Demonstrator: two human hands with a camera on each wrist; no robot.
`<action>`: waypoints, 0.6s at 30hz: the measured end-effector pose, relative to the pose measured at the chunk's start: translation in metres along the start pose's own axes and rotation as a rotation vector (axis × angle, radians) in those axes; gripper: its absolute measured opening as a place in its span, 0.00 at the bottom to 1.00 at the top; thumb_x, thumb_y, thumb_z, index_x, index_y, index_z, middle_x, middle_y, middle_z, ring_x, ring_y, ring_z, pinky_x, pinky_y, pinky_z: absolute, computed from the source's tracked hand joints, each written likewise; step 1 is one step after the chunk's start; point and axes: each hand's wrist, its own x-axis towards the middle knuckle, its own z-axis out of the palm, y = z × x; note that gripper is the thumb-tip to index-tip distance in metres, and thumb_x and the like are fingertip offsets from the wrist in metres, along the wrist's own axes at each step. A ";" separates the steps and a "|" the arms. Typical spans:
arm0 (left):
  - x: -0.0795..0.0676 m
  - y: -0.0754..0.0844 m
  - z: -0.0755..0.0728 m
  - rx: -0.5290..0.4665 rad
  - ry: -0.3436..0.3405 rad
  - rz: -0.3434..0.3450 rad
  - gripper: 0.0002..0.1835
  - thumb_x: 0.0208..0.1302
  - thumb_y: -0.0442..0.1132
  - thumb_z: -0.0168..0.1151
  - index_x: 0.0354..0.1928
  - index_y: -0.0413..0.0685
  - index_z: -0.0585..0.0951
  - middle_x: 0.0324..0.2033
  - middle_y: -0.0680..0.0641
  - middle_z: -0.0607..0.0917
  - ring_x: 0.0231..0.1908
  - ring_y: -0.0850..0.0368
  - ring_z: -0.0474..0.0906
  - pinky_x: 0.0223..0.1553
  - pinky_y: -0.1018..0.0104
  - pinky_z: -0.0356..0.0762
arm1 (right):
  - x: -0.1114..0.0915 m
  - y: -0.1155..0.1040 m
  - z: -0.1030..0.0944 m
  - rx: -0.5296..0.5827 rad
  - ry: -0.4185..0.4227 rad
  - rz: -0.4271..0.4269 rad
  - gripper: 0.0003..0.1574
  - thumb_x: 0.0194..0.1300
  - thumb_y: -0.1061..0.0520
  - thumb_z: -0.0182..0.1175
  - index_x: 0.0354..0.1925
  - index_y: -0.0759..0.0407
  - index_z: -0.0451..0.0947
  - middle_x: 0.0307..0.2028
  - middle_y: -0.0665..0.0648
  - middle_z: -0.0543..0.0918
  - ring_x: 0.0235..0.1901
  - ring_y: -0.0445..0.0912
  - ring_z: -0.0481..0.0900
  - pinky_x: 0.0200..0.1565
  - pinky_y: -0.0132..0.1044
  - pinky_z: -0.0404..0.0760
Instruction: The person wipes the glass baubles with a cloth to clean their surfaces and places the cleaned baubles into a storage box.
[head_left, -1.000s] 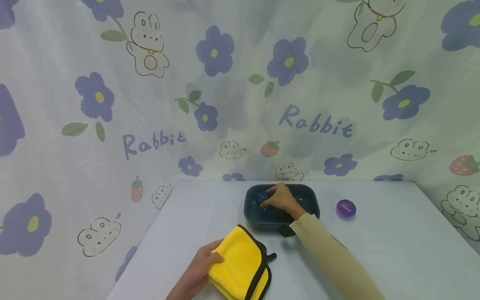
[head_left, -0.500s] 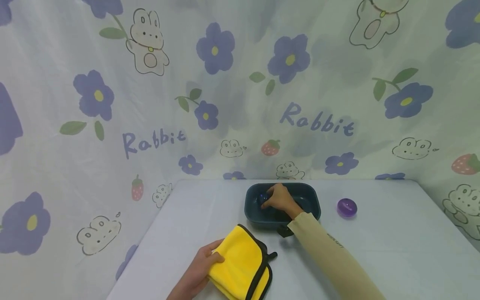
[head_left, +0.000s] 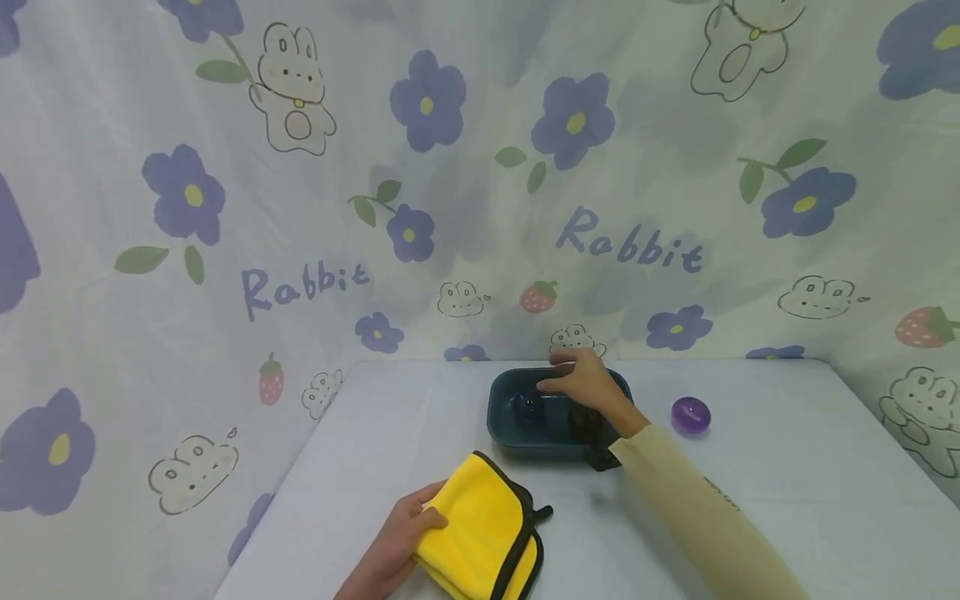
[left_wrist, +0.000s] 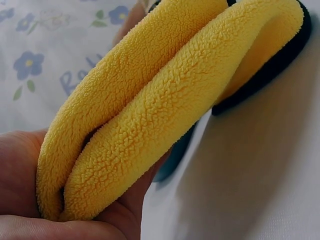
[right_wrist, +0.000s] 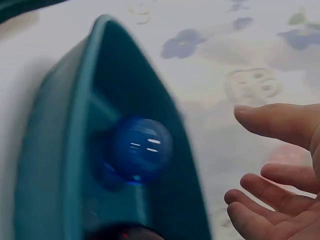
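Note:
In the head view my left hand [head_left: 401, 533] grips a folded yellow towel [head_left: 472, 529] with black edging. Its fluffy folds [left_wrist: 135, 115] fill much of the left wrist view, the thumb lying over one corner. My right hand [head_left: 588, 383] is over the right part of a dark teal bin [head_left: 502, 437], fingers spread and holding nothing. A glossy blue ball [head_left: 528, 407] lies in the bin's left part, apart from the fingers; the right wrist view shows the same blue ball [right_wrist: 140, 150] as see-through. Another dark, rounded thing [right_wrist: 125, 232] in the bin is cut off by that view's lower edge.
A shiny purple ball [head_left: 691, 416] lies on the white table [head_left: 780, 467], to the right of the bin. Behind the table hangs a patterned curtain [head_left: 480, 192] with flowers and rabbits. A black device [head_left: 600, 457] sits under my right wrist.
My right hand has let go of the blue ball in the bin and moved up and to the right, its fingers spreading. The left hand and towel have stayed nearly still.

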 end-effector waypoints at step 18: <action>0.002 -0.002 0.001 0.008 -0.003 -0.004 0.42 0.62 0.35 0.57 0.78 0.32 0.59 0.64 0.36 0.79 0.45 0.56 0.81 0.48 0.63 0.84 | -0.078 0.044 -0.119 0.032 0.157 -0.032 0.43 0.66 0.49 0.70 0.71 0.68 0.69 0.68 0.72 0.76 0.68 0.65 0.74 0.53 0.15 0.76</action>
